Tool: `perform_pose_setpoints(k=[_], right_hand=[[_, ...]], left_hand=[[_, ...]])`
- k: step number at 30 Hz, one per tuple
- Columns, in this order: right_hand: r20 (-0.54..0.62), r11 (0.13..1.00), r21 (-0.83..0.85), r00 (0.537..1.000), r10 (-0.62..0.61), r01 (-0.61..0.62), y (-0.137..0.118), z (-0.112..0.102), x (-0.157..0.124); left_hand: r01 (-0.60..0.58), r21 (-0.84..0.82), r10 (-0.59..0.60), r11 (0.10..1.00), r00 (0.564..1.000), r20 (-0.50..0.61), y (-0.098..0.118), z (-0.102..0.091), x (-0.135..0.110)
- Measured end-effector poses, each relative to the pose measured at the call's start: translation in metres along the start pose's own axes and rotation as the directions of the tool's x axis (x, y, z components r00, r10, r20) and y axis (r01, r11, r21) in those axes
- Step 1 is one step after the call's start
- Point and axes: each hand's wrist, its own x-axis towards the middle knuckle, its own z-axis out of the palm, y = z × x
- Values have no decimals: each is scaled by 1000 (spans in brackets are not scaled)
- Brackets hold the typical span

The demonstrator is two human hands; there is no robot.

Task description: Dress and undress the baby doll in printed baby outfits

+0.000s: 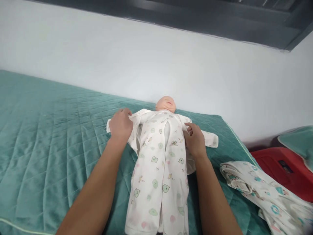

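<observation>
A baby doll [166,103] lies face up on the bed, its head toward the wall. White baby clothes [160,166] with green and pink animal prints cover its body, the sleeves spread to both sides. At the left sleeve, my left hand [121,123] is closed on the cloth below the shoulder; its fingertips are partly hidden. My right hand [195,139] has curled fingers against the right side of the clothes near the armpit, pinching the fabric edge. The printed front hangs loose down the middle, with a gap at the chest.
The bed has a green quilted cover [61,140] and meets a white wall [110,58]. At the right edge lies a folded printed cloth [266,192]. Beyond it is a red plastic object [274,160], with green fabric [299,140] over it.
</observation>
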Motion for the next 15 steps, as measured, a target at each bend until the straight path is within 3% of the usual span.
perform_pose_setpoints(k=[3,6,8,10,12,15], right_hand=[[-146,996,-85,989,20,-32,5,-7,2],[-284,975,-222,958,-40,-25,3,-10,0],[-227,950,-298,960,-165,93,-3,-8,-3],[-96,916,-322,954,-284,240,-8,-3,-4],[17,892,-324,945,-327,314,-9,3,-3],[130,891,-355,959,-252,283,-3,9,4]], left_hand=[[-57,122,62,991,998,-33,6,-2,-7],[-256,95,260,962,965,-32,14,3,-9],[-420,10,419,908,907,55,15,10,-7],[-505,-37,505,863,854,128,13,20,-5],[-498,3,491,867,856,162,10,28,-2],[-429,96,405,898,893,196,5,34,2]])
